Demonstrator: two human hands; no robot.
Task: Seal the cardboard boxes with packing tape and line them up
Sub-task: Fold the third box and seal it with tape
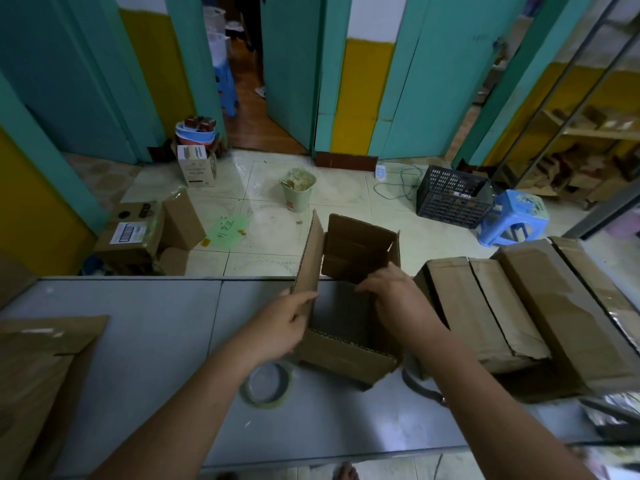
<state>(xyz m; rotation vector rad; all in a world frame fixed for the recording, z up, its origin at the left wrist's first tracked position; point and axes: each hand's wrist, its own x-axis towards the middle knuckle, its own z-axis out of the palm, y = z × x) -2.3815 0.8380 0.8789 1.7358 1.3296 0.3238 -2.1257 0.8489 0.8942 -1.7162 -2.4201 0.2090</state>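
Pinching the upright flap of the box [346, 355] in the left hand [285, 325], gripped its right edge with the right hand [398, 301], tape roll [268, 384] nearer the left.

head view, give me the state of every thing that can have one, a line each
cardboard box, upright on the table, top open, untaped
left flap, standing up
left hand, grips the left flap
right hand, grips the box's right side
tape roll, lying flat on the table, in no hand
boxes on the right, closed, lying side by side
teal door, open
waste bin, upright, full
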